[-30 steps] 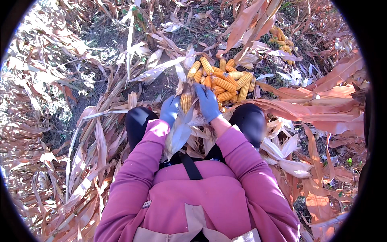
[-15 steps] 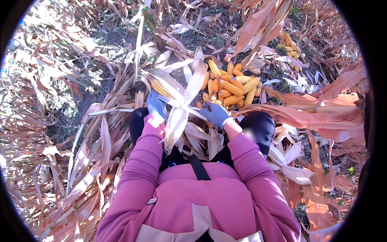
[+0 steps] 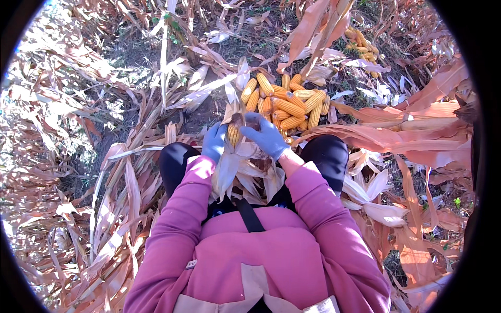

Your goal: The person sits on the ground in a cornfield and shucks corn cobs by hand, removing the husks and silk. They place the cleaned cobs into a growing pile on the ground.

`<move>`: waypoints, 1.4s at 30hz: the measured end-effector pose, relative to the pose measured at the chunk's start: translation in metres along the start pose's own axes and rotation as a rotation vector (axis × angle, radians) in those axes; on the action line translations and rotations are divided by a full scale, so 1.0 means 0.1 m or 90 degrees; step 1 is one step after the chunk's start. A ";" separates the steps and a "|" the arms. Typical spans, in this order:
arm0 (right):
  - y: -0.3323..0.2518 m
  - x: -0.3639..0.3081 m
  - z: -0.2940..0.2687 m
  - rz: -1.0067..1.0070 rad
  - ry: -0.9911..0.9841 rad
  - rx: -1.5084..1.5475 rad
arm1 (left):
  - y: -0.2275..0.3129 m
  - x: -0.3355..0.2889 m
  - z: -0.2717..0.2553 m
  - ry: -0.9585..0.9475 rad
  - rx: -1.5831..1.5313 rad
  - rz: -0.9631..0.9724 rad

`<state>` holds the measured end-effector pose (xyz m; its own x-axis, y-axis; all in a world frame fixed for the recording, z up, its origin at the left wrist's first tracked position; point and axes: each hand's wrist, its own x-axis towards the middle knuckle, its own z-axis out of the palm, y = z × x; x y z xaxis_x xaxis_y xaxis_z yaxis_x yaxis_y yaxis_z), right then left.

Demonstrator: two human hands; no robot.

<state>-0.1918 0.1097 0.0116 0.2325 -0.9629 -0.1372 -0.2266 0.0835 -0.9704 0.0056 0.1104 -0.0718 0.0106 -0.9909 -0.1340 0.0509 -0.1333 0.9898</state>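
Note:
A partly husked ear of corn (image 3: 234,136) stands tip-up between my hands, yellow kernels bared and brown silk at its top. My left hand (image 3: 213,142), in a grey-blue glove, wraps around its left side. From the right, my gloved right hand (image 3: 265,137) curls its fingers at the ear's tip, over the husk and silk; its fingertips are partly hidden. Pale husk leaves (image 3: 225,175) hang below the ear toward my lap. Just beyond my right hand lies a pile of bare yellow corn ears (image 3: 290,107).
Another small corn pile (image 3: 364,47) lies farther off at the right. Dry stalks and leaves (image 3: 402,138) reach in from the right. An opened empty husk (image 3: 378,201) rests beside my right knee (image 3: 326,159). Dry leaf litter (image 3: 125,203) covers the ground at left.
The ear has swung from tilted left to upright and come nearer my body. My right hand has moved left onto its tip. The spread husk leaves now hang lower.

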 end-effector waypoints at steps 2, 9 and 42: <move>0.04 0.03 0.00 0.031 -0.022 0.034 | 0.07 -0.05 0.10 -0.042 -0.008 -0.026; 0.08 -0.02 -0.01 -0.019 0.052 -0.046 | 0.14 -0.07 0.16 -0.038 -0.066 -0.099; 0.02 -0.15 0.07 -0.096 -0.017 -0.170 | 0.21 -0.04 -0.06 0.166 -0.026 -0.064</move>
<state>-0.1892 0.1260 0.0101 0.3070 -0.9517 -0.0044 -0.4273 -0.1337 -0.8942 0.0124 0.1114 -0.0504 0.2600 -0.9342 -0.2443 0.1046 -0.2243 0.9689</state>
